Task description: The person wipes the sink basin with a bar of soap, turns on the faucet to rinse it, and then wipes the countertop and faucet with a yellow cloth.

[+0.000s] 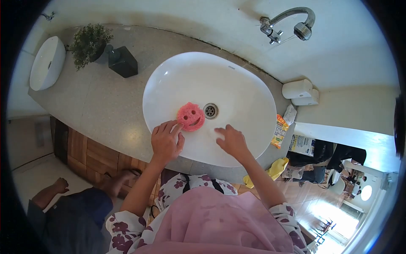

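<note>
A round pink smiley-face sponge [196, 123] lies in the white basin [249, 110], just left of the metal drain [210, 111]. My left hand [165, 142] is over the basin's near left rim, its fingertips at the sponge's lower left edge. Its fingers are stretched out with the thumb apart, not wrapped round the sponge. To the right of the sponge, my right hand [232, 142] hovers over the basin with fingers apart and nothing in it. Its fingertips are slightly blurred.
A dark soap dispenser [123, 62], a potted plant [89, 44] and a second white basin [47, 63] stand left. The tap [292, 25] juts from the wall. A yellow packet [279, 131] and yellow cloth [277, 170] are right. Another person [76, 216] is at lower left.
</note>
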A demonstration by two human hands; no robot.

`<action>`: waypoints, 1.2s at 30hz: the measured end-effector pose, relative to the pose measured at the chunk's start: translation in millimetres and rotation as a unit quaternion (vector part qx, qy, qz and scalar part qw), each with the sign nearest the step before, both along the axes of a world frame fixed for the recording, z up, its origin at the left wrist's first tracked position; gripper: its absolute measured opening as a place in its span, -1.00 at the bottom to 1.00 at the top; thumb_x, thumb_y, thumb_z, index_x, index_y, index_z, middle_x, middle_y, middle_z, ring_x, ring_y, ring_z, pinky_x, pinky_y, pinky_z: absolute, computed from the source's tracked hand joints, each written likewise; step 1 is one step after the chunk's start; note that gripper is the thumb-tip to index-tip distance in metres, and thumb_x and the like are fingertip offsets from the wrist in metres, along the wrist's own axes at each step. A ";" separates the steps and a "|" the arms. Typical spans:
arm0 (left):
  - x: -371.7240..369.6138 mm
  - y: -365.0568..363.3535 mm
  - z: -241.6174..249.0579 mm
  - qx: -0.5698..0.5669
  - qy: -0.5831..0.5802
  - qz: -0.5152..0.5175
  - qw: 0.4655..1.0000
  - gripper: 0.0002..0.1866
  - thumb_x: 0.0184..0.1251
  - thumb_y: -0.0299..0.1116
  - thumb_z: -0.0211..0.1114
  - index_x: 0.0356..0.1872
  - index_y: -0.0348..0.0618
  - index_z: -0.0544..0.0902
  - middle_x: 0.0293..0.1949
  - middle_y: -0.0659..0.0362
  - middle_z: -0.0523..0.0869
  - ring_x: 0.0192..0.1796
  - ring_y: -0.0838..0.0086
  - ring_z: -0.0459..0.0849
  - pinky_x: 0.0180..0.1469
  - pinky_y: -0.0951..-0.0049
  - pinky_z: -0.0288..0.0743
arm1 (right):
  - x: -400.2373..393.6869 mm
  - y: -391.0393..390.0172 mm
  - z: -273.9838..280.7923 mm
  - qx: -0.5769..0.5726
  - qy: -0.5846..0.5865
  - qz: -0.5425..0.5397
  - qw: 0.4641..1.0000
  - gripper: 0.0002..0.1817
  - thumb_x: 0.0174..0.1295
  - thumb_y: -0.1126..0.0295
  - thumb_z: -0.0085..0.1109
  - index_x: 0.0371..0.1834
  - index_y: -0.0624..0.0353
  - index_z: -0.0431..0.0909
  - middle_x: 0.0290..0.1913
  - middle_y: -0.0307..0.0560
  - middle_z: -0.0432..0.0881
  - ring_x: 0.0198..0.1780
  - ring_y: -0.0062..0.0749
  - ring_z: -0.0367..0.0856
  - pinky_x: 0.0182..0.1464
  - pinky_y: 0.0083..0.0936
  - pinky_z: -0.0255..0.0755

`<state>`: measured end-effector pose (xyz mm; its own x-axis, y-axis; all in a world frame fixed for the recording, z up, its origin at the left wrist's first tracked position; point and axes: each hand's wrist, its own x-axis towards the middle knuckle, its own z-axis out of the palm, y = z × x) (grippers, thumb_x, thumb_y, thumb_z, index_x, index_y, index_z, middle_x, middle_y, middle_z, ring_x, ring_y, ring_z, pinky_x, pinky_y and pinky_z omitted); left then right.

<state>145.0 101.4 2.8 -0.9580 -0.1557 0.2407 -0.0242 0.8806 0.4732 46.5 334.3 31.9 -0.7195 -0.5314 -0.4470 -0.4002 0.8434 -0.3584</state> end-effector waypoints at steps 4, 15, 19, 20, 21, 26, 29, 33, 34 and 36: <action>1.1 -1.0 1.1 0.000 0.000 -0.011 1.000 -0.69 0.06 -0.39 0.26 -0.12 -0.09 0.69 -0.05 0.17 0.69 0.00 0.29 0.63 0.01 0.26 0.42 | 4.2 19.0 0.3 -0.029 -0.025 0.057 0.998 -0.60 0.06 0.27 0.23 0.03 -0.06 0.64 -0.19 0.09 0.57 -0.12 -0.02 0.64 -0.02 -0.11 0.53; 0.8 -1.2 1.6 -0.007 -0.007 -0.006 1.000 -0.70 0.04 -0.38 0.27 -0.14 -0.07 0.70 -0.07 0.19 0.69 -0.02 0.34 0.64 -0.01 0.29 0.42 | -0.9 -17.7 -7.5 -0.086 -0.060 0.041 0.994 -0.61 0.09 0.23 0.26 0.04 -0.10 0.66 -0.22 0.07 0.58 -0.11 0.01 0.62 -0.01 -0.13 0.50; 0.0 -0.5 0.6 -0.004 0.002 -0.006 1.000 -0.70 0.03 -0.38 0.27 -0.14 -0.07 0.69 -0.08 0.19 0.69 -0.02 0.34 0.64 -0.02 0.29 0.42 | -7.5 13.7 34.5 -0.041 -0.132 0.132 0.982 -0.60 0.09 0.24 0.27 0.06 -0.10 0.65 -0.23 0.06 0.57 -0.13 0.00 0.61 -0.03 -0.15 0.49; 0.5 -1.3 0.5 -0.002 0.002 -0.008 1.000 -0.69 0.03 -0.38 0.27 -0.13 -0.07 0.69 -0.08 0.19 0.69 -0.02 0.34 0.64 -0.02 0.29 0.42 | -8.4 17.5 43.9 0.001 -0.194 0.165 0.967 -0.58 0.08 0.24 0.27 0.08 -0.10 0.64 -0.21 0.04 0.57 -0.12 -0.01 0.60 -0.02 -0.15 0.48; 1.2 -1.7 0.7 -0.001 0.000 -0.006 1.000 -0.69 0.03 -0.38 0.27 -0.13 -0.07 0.69 -0.08 0.19 0.69 -0.02 0.34 0.64 -0.02 0.29 0.42 | -6.3 17.0 42.6 0.002 -0.196 0.166 0.966 -0.58 0.08 0.24 0.27 0.08 -0.10 0.64 -0.21 0.04 0.57 -0.12 -0.01 0.60 -0.02 -0.15 0.48; 1.4 -1.1 1.9 0.016 -0.026 -0.007 0.999 -0.69 0.07 -0.40 0.24 -0.10 -0.09 0.68 -0.02 0.18 0.69 0.00 0.29 0.64 0.01 0.24 0.42 | 5.2 -24.2 5.1 -0.040 -0.053 0.066 0.996 -0.58 0.07 0.25 0.27 0.08 -0.13 0.64 -0.22 0.01 0.57 -0.19 -0.07 0.63 -0.10 -0.15 0.52; 1.2 -2.0 3.2 0.015 -0.024 -0.013 1.000 -0.69 0.06 -0.40 0.25 -0.10 -0.09 0.68 -0.03 0.18 0.69 -0.01 0.29 0.64 0.01 0.25 0.42 | 30.4 -18.2 -6.0 -0.093 0.035 0.062 0.993 -0.58 0.09 0.27 0.24 0.09 -0.11 0.62 -0.19 0.01 0.55 -0.22 -0.09 0.65 -0.15 -0.18 0.57; 0.9 -1.3 1.7 0.017 -0.018 -0.005 1.000 -0.69 0.06 -0.41 0.25 -0.11 -0.09 0.68 -0.03 0.18 0.69 0.00 0.29 0.64 0.01 0.26 0.42 | 36.7 26.2 43.7 -0.005 -0.031 0.073 0.997 -0.54 0.11 0.28 0.20 0.15 -0.07 0.56 -0.14 0.03 0.52 -0.22 -0.09 0.65 -0.20 -0.20 0.60; 0.5 -1.5 2.7 0.017 -0.016 -0.006 1.000 -0.68 0.06 -0.41 0.25 -0.10 -0.09 0.68 -0.03 0.19 0.69 0.00 0.29 0.64 0.01 0.26 0.42 | 37.7 27.0 41.1 -0.002 -0.032 0.074 0.997 -0.54 0.11 0.28 0.20 0.15 -0.07 0.56 -0.14 0.03 0.52 -0.22 -0.09 0.65 -0.20 -0.20 0.60; 0.8 -0.5 2.0 0.019 -0.016 -0.007 1.000 -0.68 0.06 -0.41 0.25 -0.09 -0.09 0.68 -0.03 0.19 0.69 0.00 0.30 0.64 0.01 0.26 0.42 | 41.7 27.8 25.2 -0.003 0.034 0.043 0.998 -0.53 0.10 0.30 0.20 0.15 -0.07 0.55 -0.15 0.03 0.52 -0.22 -0.09 0.64 -0.22 -0.18 0.61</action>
<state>145.8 101.0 4.8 -0.9673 -0.1505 0.2042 -0.0272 0.8620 0.5062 88.2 362.1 57.1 -0.6993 -0.5956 -0.3951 -0.4947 0.8024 -0.3339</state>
